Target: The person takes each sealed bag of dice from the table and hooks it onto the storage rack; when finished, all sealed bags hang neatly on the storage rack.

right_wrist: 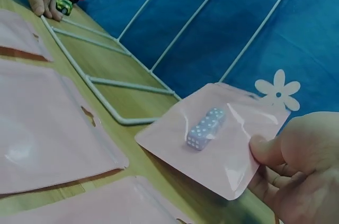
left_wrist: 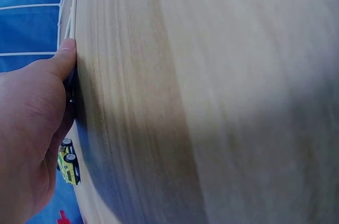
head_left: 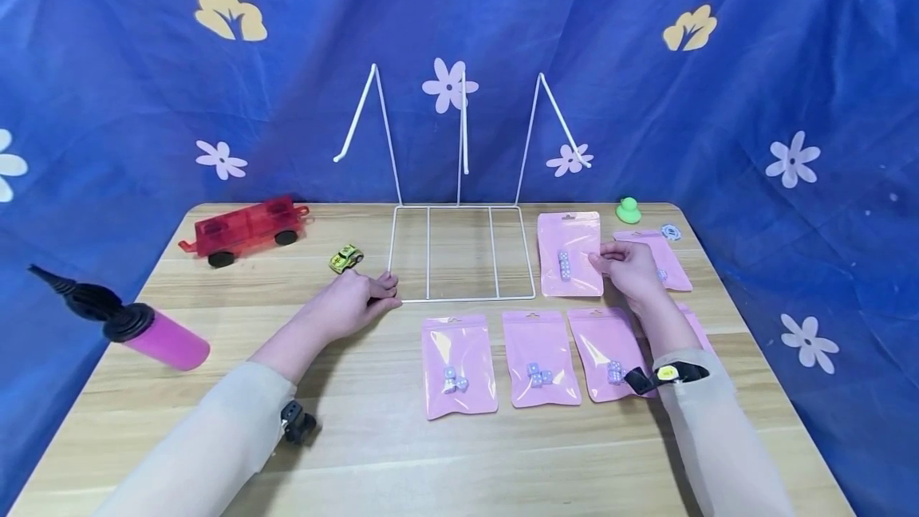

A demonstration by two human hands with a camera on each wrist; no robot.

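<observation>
A blue fabric backdrop with printed flowers [head_left: 301, 62] hangs behind a light wood-grain desk [head_left: 359, 445]. On the desk stands a white wire rack with three upright arms [head_left: 428, 254]; its near left corner lies between the thumb and bent fingers of the left hand [head_left: 352, 301], which grips it. The right hand [head_left: 632, 270] pinches the right edge of a flat, shiny pink pouch [head_left: 583, 262], thumb on the front and fingers behind, with almost no gap between them. The pouch extends leftward from these fingers, beside the rack's right side, and appears raised from the desk. Nearer the person, three similar pink pouches [head_left: 538, 349] lie in a row. A small yellow-green toy car [head_left: 347, 258] sits just beyond the left hand. Smallest are the white-dotted lavender dice [head_left: 564, 265], lined up inside the held pouch.
</observation>
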